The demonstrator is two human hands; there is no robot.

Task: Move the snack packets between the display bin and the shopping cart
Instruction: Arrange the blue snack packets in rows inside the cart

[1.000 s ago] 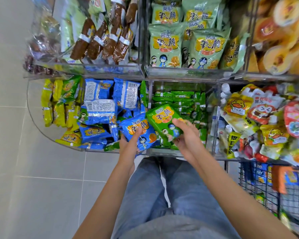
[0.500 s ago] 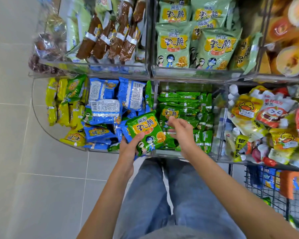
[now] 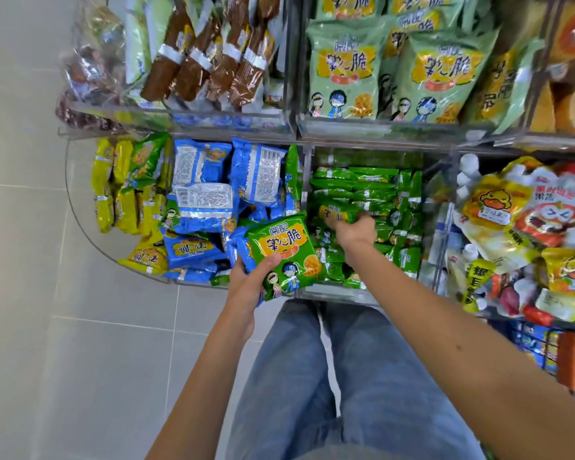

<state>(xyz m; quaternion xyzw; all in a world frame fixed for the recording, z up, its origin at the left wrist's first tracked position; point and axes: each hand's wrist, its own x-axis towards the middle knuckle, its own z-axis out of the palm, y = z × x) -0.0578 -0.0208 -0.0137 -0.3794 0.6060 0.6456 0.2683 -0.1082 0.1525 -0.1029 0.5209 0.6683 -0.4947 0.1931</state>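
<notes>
My left hand [image 3: 251, 283] grips a green snack packet [image 3: 284, 252] with a blue packet tucked under it, held over the front edge of the clear display bin [image 3: 332, 291]. My right hand [image 3: 356, 230] reaches into the bin's middle compartment, fingers curled on another green packet [image 3: 337, 212] on the pile. The wire shopping cart [image 3: 551, 353] shows at the lower right, with blue and orange packs inside.
Blue packets [image 3: 206, 207] and yellow packets [image 3: 123, 187] fill the left compartment. Pouches with spouts [image 3: 518, 227] fill the right one. An upper shelf holds brown bars [image 3: 210, 58] and pale green bags [image 3: 346, 68]. Grey floor tiles lie to the left.
The green packet passed from my right hand onto the blue one in my left hand. My right hand then reached back into the middle compartment and closed on another green packet.
</notes>
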